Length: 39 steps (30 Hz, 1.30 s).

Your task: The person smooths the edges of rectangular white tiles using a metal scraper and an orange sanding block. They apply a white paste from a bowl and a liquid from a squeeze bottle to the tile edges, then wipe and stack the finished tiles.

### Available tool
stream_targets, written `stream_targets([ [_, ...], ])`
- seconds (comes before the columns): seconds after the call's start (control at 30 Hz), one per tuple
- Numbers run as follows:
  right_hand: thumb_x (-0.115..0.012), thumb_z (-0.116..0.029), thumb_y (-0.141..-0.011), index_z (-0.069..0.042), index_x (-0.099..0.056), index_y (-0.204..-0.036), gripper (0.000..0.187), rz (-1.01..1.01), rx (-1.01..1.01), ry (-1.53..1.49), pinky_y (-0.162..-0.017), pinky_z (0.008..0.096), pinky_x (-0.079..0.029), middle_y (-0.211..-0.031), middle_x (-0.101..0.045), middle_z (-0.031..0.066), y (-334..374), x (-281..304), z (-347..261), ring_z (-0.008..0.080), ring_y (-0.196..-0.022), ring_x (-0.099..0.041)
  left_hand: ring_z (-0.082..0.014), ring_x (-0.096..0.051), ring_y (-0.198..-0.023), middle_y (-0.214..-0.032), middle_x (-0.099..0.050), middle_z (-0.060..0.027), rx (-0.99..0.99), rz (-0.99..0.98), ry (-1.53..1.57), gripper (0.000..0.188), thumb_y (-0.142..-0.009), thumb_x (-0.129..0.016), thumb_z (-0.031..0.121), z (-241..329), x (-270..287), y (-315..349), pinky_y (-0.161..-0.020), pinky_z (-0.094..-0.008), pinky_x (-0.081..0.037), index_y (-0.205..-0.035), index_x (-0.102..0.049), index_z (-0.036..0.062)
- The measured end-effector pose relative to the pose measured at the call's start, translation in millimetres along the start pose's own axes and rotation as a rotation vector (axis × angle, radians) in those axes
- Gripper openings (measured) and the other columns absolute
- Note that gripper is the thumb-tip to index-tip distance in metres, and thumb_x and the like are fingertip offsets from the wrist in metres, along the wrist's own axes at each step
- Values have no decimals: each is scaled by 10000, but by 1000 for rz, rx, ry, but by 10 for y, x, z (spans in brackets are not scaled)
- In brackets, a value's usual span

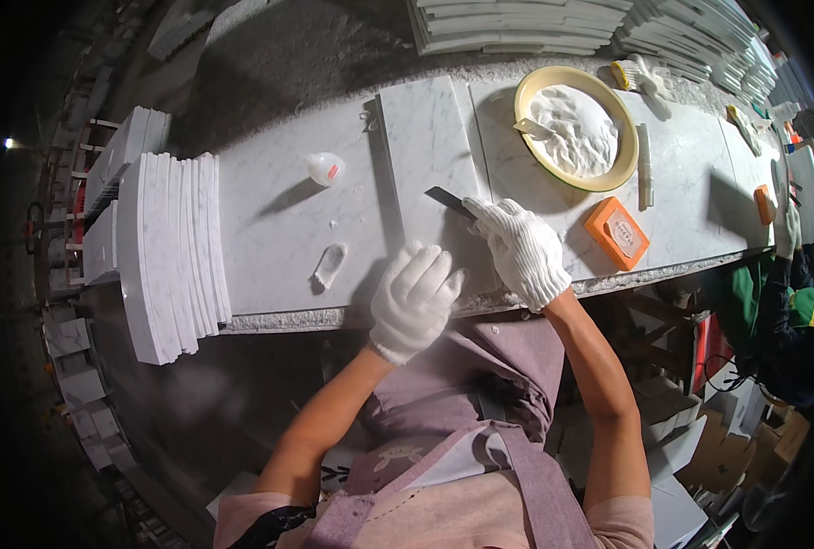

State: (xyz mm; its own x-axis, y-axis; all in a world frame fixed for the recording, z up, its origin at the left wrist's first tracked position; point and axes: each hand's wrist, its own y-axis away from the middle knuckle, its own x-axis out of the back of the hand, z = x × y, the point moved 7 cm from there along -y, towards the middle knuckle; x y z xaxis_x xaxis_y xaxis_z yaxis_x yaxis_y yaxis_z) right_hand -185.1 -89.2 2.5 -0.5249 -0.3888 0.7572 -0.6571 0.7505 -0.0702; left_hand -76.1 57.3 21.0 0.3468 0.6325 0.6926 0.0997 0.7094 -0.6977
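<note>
Dark blade [447,199], one: over my pale slab [428,128], about midway between the surface's [260,233] far and near edges. Handling, my judgement: low angle, even pressure, free fingers clear. Right hand [519,252], gloved: fingers clamped on the blade's near end, my forearm slanting in across the near edge. Left hand [416,297], gloved: fingers loosely spread, nothing visible held, at the near edge.

Spotting, on the tabletop [265,247], bottle [325,169] left of slab [430,137], bowl [628,146] right of it, block [617,234] before bowl!
</note>
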Motion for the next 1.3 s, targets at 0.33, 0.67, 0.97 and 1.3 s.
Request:
stream_targets([
  [0.33, -589, -89, -977, -172, -692, -1372, 417, -46, -53, -61, -710, 427, -582, -1005, -720, 130, 52, 58, -64, 328, -828, -737, -290, -652, -1199, -1226, -690, -82, 1, 13, -11, 242, -821, -838, 34, 0, 9, -20, -990, -487, -599, -1032, -734, 88],
  [0.67, -595, 2, -941, -114, -739, -1325, 426, -5, -5, -29, -702, 407, -572, -953, -733, 132, -67, 49, -150, 318, -793, -724, -254, -662, -1199, -1200, -710, -41, 12, 27, 3, 221, -835, -857, 65, -20, 18, -16, -1013, -457, -613, -1013, -732, 105],
  [0.97, -586, 6, -946, -165, -749, -1327, 448, -129, 14, -46, -736, 404, -585, -935, -708, 99, 218, 28, -199, 306, -833, -711, -247, -661, -1183, -1217, -698, -36, 15, 29, -28, 213, -841, -862, 89, -12, 5, 2, -1015, -460, -612, -1002, -725, 109],
  [1.3, -557, 13, -954, -169, -747, -1332, 461, -88, 73, 22, -737, 391, -604, -1008, -720, 120, -63, 107, -118, 300, -842, -732, -255, -651, -1171, -1204, -687, -45, -25, 24, 14, 242, -821, -872, 61, -25, 32, 13, -1000, -458, -605, -1019, -740, 107],
])
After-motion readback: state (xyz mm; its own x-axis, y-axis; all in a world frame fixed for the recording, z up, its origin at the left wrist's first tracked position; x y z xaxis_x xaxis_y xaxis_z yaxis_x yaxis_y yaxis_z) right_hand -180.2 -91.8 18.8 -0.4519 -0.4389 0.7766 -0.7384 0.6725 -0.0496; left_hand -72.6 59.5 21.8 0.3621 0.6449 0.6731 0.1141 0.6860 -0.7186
